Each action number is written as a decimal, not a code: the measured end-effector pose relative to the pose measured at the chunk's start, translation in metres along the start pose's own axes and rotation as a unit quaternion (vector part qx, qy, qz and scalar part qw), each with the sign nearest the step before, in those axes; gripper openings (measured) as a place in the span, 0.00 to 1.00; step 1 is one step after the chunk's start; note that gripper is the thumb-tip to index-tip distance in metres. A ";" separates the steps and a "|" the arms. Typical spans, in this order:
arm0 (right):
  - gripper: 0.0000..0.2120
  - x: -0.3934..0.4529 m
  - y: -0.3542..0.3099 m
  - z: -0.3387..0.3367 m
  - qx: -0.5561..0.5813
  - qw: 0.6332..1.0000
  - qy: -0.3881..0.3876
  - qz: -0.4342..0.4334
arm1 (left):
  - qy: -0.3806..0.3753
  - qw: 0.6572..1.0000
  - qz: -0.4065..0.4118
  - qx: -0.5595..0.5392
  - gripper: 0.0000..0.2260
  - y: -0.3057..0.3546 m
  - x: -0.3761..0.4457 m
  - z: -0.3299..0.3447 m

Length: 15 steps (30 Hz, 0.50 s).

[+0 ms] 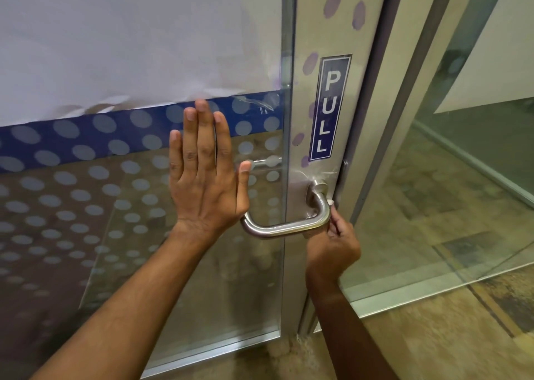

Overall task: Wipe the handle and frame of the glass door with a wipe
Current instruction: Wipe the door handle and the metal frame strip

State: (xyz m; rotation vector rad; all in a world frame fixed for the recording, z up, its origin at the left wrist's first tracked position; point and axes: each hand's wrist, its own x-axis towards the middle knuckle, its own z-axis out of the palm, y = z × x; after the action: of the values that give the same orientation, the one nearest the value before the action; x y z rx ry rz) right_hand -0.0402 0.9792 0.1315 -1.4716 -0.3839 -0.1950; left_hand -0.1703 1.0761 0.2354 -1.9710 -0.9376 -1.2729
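Note:
The brushed steel handle (289, 228) curves out from the door's pale metal frame (306, 125), just below a blue PULL sign (329, 108). My left hand (206, 174) lies flat and open against the glass pane (138, 206), fingers pointing up, just left of the handle. My right hand (335, 241) is closed at the handle's right bend, pinching a small white wipe (332, 203) of which only a corner shows above the fingers.
The pane carries a blue band with frosted dots (86, 140) and white film above. To the right a dark door jamb (372, 114) and a second glass panel (450, 177) stand. Patterned floor (433, 336) lies below.

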 end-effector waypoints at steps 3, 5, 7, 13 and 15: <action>0.17 0.007 -0.005 -0.003 0.007 0.997 -0.024 -0.074 | 0.000 1.000 0.002 -0.004 0.30 -0.001 0.000 0.000; 0.18 0.011 -0.005 -0.007 0.021 0.993 -0.043 -0.109 | 0.001 1.000 0.005 -0.008 0.32 -0.001 0.000 0.000; 0.17 0.014 -0.004 -0.012 0.041 0.987 -0.057 -0.143 | 0.002 1.000 0.013 -0.010 0.31 -0.001 0.000 0.001; 0.20 0.032 0.002 -0.019 0.017 0.959 -0.105 -0.264 | 0.012 1.000 0.019 -0.005 0.31 -0.001 -0.002 0.004; 0.21 0.036 0.006 -0.020 -0.004 0.948 -0.110 -0.299 | 0.011 1.000 0.023 0.000 0.32 -0.001 -0.003 0.005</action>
State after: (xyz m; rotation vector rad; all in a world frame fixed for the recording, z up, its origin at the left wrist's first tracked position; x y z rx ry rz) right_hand -0.0019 0.9633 0.1383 -1.3535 -1.0114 -0.5170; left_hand -0.1696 1.0796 0.2316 -1.9642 -0.8763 -1.2667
